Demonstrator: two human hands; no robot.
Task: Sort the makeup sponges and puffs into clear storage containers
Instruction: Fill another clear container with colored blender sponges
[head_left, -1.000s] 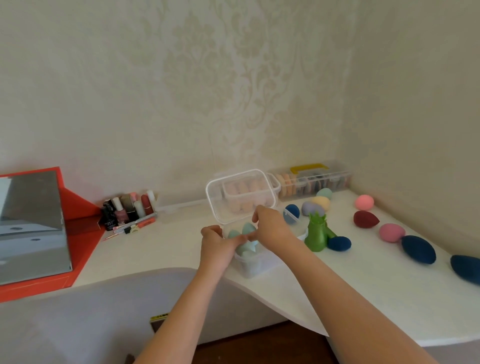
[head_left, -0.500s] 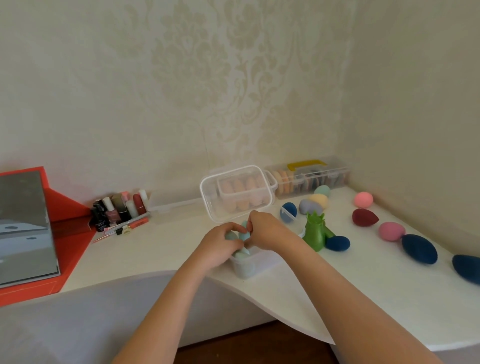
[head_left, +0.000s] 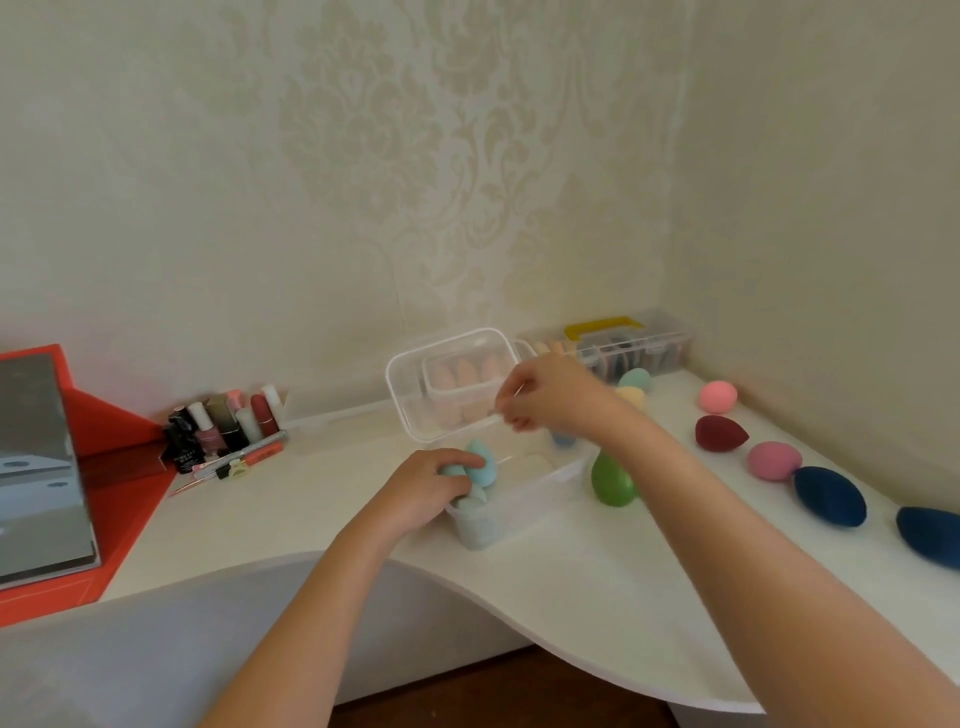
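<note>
A clear box (head_left: 519, 501) stands near the desk's front edge with teal sponges (head_left: 482, 467) in its left corner. My left hand (head_left: 431, 491) reaches into that corner, fingers curled over a teal sponge. The box's clear lid (head_left: 410, 405) stands upright behind it. My right hand (head_left: 550, 402) is raised at the lid's right edge and pinches it. Behind the lid sits another clear box of peach sponges (head_left: 462, 371). Loose sponges lie to the right: green (head_left: 613, 480), maroon (head_left: 719, 433), pink (head_left: 774, 460) and navy (head_left: 829, 496).
A long clear case with a yellow handle (head_left: 634, 340) stands against the back wall. Nail polish bottles (head_left: 223, 426) cluster at the left, beside a red box with a mirror (head_left: 41, 467). A grey chair back (head_left: 156, 649) is below. The white desk (head_left: 597, 597) curves at its front.
My right hand has lifted out of the box up to the lid's edge. My left hand stays on the teal sponges in the box.
</note>
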